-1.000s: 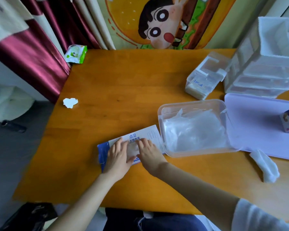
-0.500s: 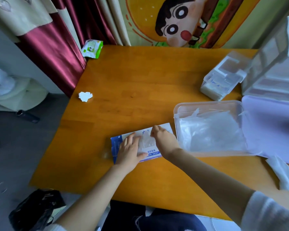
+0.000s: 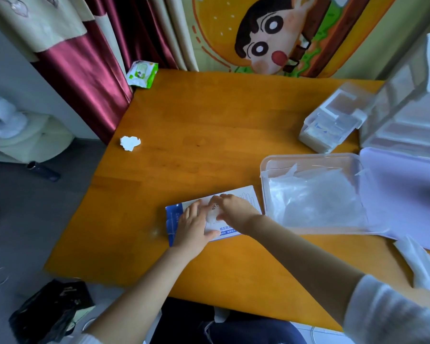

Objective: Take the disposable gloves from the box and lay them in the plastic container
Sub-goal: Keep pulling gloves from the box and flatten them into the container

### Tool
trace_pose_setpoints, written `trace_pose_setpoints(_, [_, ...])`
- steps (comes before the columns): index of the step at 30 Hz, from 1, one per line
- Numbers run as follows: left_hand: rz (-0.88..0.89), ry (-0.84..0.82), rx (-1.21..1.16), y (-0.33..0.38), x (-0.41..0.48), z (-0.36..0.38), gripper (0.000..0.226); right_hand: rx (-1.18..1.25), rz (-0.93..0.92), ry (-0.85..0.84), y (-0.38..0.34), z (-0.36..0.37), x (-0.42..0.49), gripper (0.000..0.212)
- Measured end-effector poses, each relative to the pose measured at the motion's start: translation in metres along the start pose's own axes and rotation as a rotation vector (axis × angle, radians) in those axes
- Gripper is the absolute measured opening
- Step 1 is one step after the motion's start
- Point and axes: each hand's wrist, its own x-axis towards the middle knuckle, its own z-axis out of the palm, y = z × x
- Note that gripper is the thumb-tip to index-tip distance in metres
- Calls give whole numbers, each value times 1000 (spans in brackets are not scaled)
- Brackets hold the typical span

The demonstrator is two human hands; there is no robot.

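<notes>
The table (image 3: 209, 135) is smooth wood with a soft sheen. The box (image 3: 252, 198) is matt printed card, the container (image 3: 308, 156) clear glossy plastic (the gloves (image 3: 315, 202) inside are thin, crinkled translucent film).

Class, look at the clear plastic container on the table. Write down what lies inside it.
Inside the plastic container lies a crumpled pile of translucent disposable gloves. How many there are cannot be told, and the pile covers most of the container's floor.

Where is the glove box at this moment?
Head view: the glove box lies flat near the table's front edge, just left of the plastic container, with the left hand and right hand on top of it.
</notes>
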Motion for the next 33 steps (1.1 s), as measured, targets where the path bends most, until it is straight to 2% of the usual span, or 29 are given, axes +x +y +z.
trace_pose_setpoints(2, [-6, 5, -10, 0, 0, 0, 61, 5, 23, 18, 0, -8, -2, 22])
trace_pose_setpoints(7, [-4, -1, -23, 0, 1, -1, 62, 85, 39, 60, 3, -20, -13, 8])
trace_pose_setpoints(14, [3, -10, -15, 2, 1, -4, 63, 50, 18, 250, 1, -27, -28, 11])
trace_pose_setpoints(18, [-6, -6, -42, 3, -1, -4, 63, 120, 4, 421, -4, -37, -35, 12])
trace_pose_setpoints(23, [-58, -1, -18, 7, -6, 1, 72, 220, -30, 726, -10, -87, -42, 17])
trace_pose_setpoints(26, [-75, -11, 2, 7, -4, 1, 76, 195, -9, 665, -6, -96, -42, 16])
trace_pose_setpoints(29, [-41, -21, 10, 7, -2, -4, 68, 454, 102, 517, 1, -91, -48, 14])
trace_pose_setpoints(33, [-4, -115, 11, 5, 6, -19, 58, 617, 140, 591, 10, -105, -63, 16])
